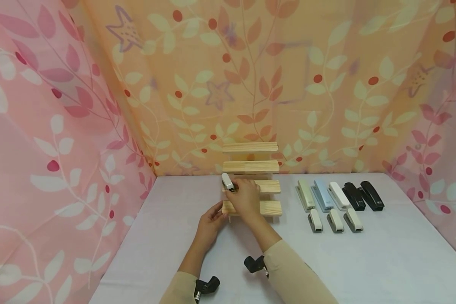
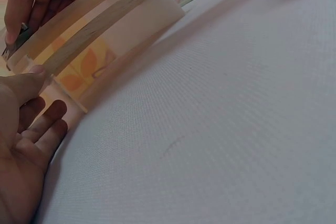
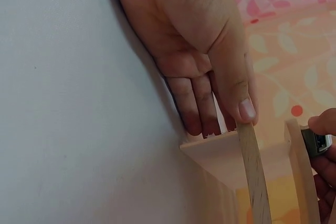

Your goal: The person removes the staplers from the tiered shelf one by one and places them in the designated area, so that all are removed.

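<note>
A tiered wooden rack (image 1: 251, 166) with several pale planks stands near the back of the table. My right hand (image 1: 247, 200) holds a small white-and-grey stapler (image 1: 227, 181) at the left end of the second plank from the bottom. The stapler's dark end (image 3: 316, 141) shows between thumb and fingers in the right wrist view; whether it rests on the plank I cannot tell. My left hand (image 1: 208, 224) pinches the left end of the lowest plank (image 1: 271, 208), its thumb on the edge, the other fingers loosely extended below, as the left wrist view shows.
Right of the rack stand two rows of staplers. The back row has a green one (image 1: 305, 196), a blue one (image 1: 322, 195), a white one (image 1: 339, 196) and two black ones (image 1: 372, 196). Three small white-and-grey staplers (image 1: 335, 221) form the front row. Patterned curtains (image 1: 251, 84) enclose the table.
</note>
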### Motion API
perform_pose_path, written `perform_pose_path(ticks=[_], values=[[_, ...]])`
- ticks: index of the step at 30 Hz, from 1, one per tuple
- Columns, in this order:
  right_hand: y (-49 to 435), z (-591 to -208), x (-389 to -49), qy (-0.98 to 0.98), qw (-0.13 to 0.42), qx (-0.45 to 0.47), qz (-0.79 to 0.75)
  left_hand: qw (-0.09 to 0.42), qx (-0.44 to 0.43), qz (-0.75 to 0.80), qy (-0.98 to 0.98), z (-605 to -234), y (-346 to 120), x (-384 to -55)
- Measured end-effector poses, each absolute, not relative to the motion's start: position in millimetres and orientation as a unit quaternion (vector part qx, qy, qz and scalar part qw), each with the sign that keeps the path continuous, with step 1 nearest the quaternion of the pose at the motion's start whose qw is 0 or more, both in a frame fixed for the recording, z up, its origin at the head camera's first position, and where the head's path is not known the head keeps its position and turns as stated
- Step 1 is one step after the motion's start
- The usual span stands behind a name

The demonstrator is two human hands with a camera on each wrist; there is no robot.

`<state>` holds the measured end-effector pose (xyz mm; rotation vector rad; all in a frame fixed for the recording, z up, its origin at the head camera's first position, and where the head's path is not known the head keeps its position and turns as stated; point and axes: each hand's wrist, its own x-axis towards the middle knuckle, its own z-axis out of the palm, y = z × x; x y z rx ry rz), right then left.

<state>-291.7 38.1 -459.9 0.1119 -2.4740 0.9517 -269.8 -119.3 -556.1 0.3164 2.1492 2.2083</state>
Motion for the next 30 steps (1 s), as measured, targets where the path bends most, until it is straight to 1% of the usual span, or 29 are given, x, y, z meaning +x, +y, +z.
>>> perform_pose_path(ticks=[16,22,30], values=[[51.1,-458.1,-288.3,-0.883,0.229,0.053,0.406,0.024,0.092,0.715,0.692,-556.7,-119.3,-270.1],[58.2,-453.6,-282.5,-0.866,0.240,0.067,0.434,0.017,0.098,0.712,0.695,-556.0,-119.3,-268.8],[72.4,-442.8,-266.4,-0.849,0.254,0.080,0.457,0.020,0.083,0.701,0.708,-556.5,-119.0,-270.1]])
